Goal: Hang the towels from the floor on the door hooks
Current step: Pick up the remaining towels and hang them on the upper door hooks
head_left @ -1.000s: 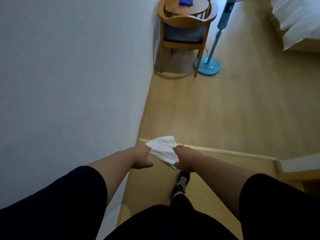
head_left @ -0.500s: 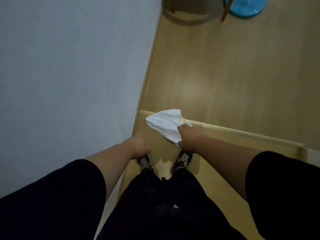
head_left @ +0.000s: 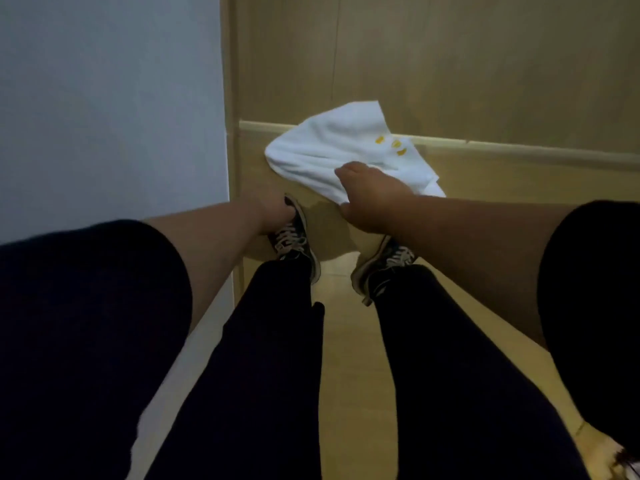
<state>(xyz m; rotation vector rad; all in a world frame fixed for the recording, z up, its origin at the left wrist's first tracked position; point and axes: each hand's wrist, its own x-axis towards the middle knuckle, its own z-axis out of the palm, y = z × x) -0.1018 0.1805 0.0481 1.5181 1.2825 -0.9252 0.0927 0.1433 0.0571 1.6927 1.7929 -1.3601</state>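
A white towel [head_left: 341,150] is held in the right hand [head_left: 372,194], whose fingers are curled round the cloth at its near edge. The towel is bunched, hangs spread out above the wooden floor [head_left: 485,81], and is seen across a pale raised strip [head_left: 519,147] that runs from side to side over the floor. Three small yellow marks [head_left: 391,144] are observed on the cloth, close to its right portion. The left hand [head_left: 268,211] is lowered beside the wall [head_left: 104,98]; only its back and wrist are visible, nothing is seen in it, and whether the fingers are clenched or slack cannot be told. The two hands are well apart, with the left one lower in view and no part of it touching the towel. Both forearms are bare below dark sleeves [head_left: 86,306]. Dark trousers [head_left: 263,375] and two dark laced shoes are recorded below the hands: the left shoe [head_left: 294,242] just beside the left hand in view, the right shoe [head_left: 384,268] partly hidden under the right forearm. Both shoes are planted on the floor, near the skirting [head_left: 230,98] at the foot of the wall.
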